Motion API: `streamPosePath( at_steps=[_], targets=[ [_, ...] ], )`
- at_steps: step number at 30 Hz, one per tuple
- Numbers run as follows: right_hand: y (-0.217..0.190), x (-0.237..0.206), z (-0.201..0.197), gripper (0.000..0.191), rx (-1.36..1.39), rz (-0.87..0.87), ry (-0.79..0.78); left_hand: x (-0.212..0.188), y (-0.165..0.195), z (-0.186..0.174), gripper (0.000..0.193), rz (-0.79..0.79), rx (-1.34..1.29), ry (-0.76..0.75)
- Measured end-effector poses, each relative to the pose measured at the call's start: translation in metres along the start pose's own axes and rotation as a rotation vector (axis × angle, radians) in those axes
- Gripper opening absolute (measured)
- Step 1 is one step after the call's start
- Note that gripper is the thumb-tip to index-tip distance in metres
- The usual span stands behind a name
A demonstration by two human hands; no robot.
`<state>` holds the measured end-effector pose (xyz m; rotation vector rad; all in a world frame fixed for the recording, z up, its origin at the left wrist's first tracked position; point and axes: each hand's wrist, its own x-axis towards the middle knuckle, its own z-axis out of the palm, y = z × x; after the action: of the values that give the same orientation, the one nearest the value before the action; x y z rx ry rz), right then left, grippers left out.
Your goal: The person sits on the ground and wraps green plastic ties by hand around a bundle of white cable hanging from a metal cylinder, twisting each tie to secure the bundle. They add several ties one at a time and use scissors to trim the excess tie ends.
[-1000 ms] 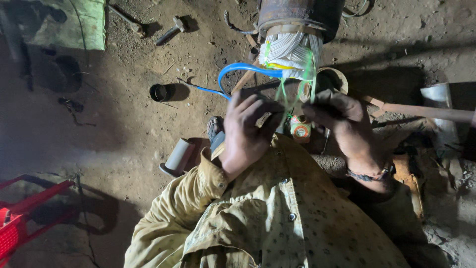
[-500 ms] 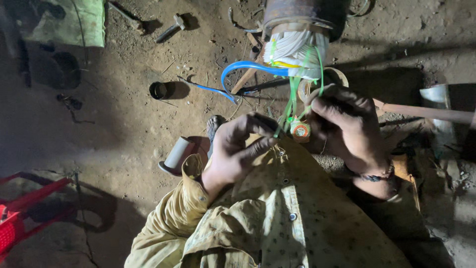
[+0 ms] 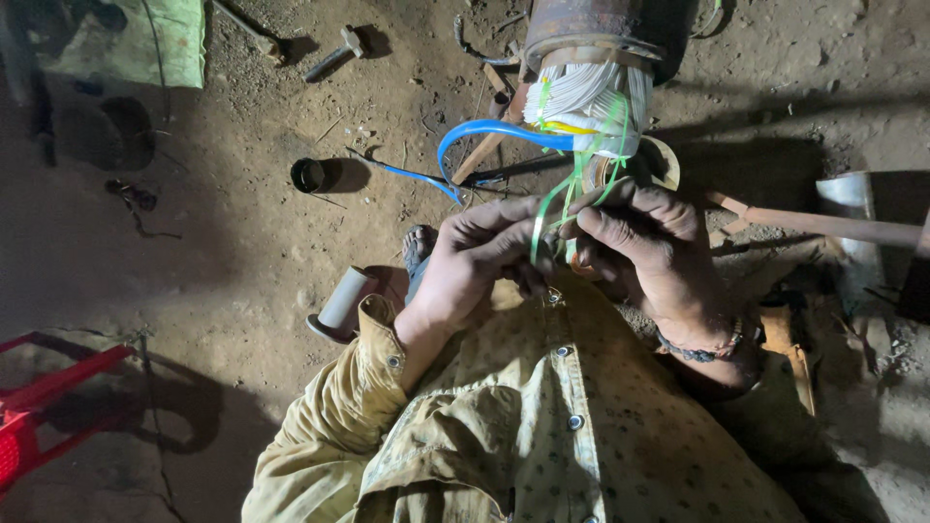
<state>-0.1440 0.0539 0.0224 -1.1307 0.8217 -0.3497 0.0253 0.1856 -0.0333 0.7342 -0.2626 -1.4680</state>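
At the centre of the frame the left hand (image 3: 475, 257) and right hand (image 3: 644, 247) meet, fingers pinched shut on thin green strips (image 3: 547, 218) that run up to the white winding (image 3: 591, 102) of a rusty cylinder (image 3: 601, 29), cut off at the top edge. What lies under the fingertips is hidden. A blue tube (image 3: 484, 131) loops just left of the winding.

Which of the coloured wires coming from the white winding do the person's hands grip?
The green wires: both the left hand and the right hand pinch them. The blue wire loops away to the ground, untouched.
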Motion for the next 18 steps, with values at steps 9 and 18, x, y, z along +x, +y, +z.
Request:
streamPosePath(
  at_steps=[9,18],
  targets=[
    [0.007,0.000,0.002,0.006,-0.047,-0.064,0.003,0.004,-0.005,-0.001,0.014,0.112,0.349,0.105],
    [0.019,-0.004,-0.004,0.004,-0.095,-0.139,0.022,0.006,-0.003,-0.001,0.013,0.175,0.502,0.072]
  ],
)
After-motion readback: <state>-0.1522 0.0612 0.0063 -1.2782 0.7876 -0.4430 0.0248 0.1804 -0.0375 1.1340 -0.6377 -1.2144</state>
